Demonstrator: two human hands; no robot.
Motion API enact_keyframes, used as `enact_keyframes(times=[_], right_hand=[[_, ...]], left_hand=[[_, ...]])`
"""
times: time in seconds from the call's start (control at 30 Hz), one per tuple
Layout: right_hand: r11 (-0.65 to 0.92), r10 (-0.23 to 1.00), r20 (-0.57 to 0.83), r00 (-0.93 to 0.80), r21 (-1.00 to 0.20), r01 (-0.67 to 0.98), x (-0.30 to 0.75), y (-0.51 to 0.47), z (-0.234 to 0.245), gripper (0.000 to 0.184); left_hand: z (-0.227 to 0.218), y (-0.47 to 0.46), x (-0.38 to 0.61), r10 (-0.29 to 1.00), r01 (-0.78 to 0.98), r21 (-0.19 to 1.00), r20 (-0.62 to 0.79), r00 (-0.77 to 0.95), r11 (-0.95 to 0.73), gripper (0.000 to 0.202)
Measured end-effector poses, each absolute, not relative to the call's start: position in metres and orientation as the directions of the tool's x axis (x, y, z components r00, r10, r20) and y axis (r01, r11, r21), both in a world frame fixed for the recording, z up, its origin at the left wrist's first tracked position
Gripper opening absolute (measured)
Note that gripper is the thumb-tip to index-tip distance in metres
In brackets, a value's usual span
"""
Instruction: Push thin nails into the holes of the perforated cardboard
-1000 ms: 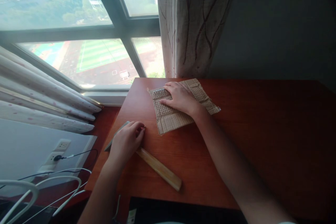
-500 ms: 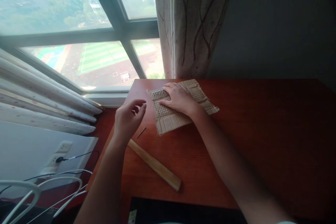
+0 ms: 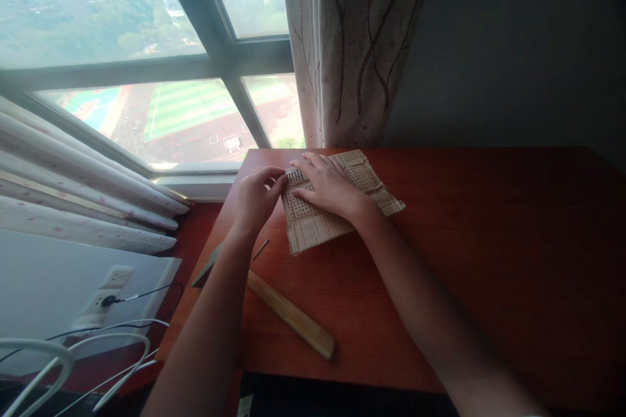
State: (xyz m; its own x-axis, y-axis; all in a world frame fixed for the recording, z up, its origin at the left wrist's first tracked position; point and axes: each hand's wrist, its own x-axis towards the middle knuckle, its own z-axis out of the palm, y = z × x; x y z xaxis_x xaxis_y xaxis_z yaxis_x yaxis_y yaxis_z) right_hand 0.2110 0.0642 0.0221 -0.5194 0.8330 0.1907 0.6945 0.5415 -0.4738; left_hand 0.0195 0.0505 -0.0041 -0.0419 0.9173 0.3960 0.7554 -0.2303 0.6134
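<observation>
A piece of brown cardboard (image 3: 313,231) pierced with rows of small holes lies at the far left of the red-brown table (image 3: 489,241). A row of dark nails stands along its upper left edge. My right hand (image 3: 327,186) lies flat on the cardboard with the fingers spread. My left hand (image 3: 257,199) is at the cardboard's left edge, fingertips pinched together at the row of nails; what they grip is too small to see. One loose nail (image 3: 261,248) lies on the table just below that hand. A wooden-handled hammer (image 3: 291,316) lies nearer me, its head partly hidden by my left forearm.
The table's left edge runs beside a window sill (image 3: 195,182) and a large window. A patterned curtain (image 3: 357,45) hangs behind the cardboard, with a dark wall to its right. Lower left are a wall socket (image 3: 110,280) with a plugged cable and white cords (image 3: 98,339).
My left hand left the hammer, rose, let a nail fall onto the table, then moved up and right to the cardboard's nail row. The right hand stayed flat on the cardboard.
</observation>
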Motion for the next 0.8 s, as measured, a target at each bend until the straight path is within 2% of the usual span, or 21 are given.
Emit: enact_keyframes(times=[0.13, 0.23, 0.33, 0.5, 0.7, 0.8], right_hand=[[0.597, 0.790, 0.206, -0.578, -0.472, 0.648, 0.210, 0.062, 0.021, 0.048], [0.597, 0.786, 0.218, -0.578, -0.507, 0.621, 0.210, 0.064, 0.018, 0.051], [0.553, 0.818, 0.220, -0.531, -0.553, 0.623, 0.209, 0.067, 0.016, 0.051], [0.480, 0.871, 0.238, -0.430, -0.597, 0.643, 0.203, 0.068, 0.015, 0.036], [0.454, 0.891, 0.290, -0.350, -0.521, 0.723, 0.199, 0.065, 0.011, 0.035], [0.423, 0.905, 0.288, -0.312, -0.547, 0.723, 0.201, 0.067, 0.009, 0.033]], left_hand=[[-0.005, 0.050, 0.017, 0.921, 0.740, 0.629, 0.388, -0.032, -0.239, 0.021], [-0.006, 0.051, 0.014, 0.925, 0.729, 0.646, 0.378, -0.047, -0.227, 0.022], [-0.007, 0.050, 0.013, 0.928, 0.716, 0.668, 0.364, -0.077, -0.203, 0.023], [-0.008, 0.049, 0.016, 0.935, 0.677, 0.707, 0.344, -0.079, -0.203, 0.022], [-0.007, 0.046, 0.021, 0.939, 0.657, 0.726, 0.335, -0.080, -0.203, 0.021], [-0.007, 0.044, 0.023, 0.941, 0.653, 0.726, 0.333, -0.063, -0.213, 0.020]])
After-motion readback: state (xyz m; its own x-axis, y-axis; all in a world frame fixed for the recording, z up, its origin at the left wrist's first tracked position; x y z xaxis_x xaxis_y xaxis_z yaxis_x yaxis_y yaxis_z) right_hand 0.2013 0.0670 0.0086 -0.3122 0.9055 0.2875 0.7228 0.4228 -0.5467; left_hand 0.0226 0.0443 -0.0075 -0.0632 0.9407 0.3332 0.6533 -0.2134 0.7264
